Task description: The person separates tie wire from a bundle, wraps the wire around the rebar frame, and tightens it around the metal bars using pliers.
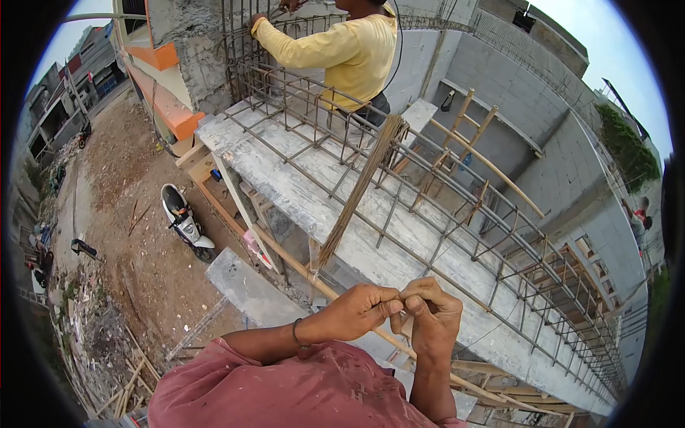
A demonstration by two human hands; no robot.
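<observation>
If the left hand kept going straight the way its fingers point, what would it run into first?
The right hand. The left hand points across at its pinched fingers, and the fingertips look touching or nearly so; this single view leaves the exact gap unclear.

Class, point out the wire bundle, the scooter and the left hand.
Wire bundle (pixel 359 194): head view, middle of its length.
Scooter (pixel 188 229): head view, white bodywork.
Left hand (pixel 351 312): head view, back of the hand.
</observation>
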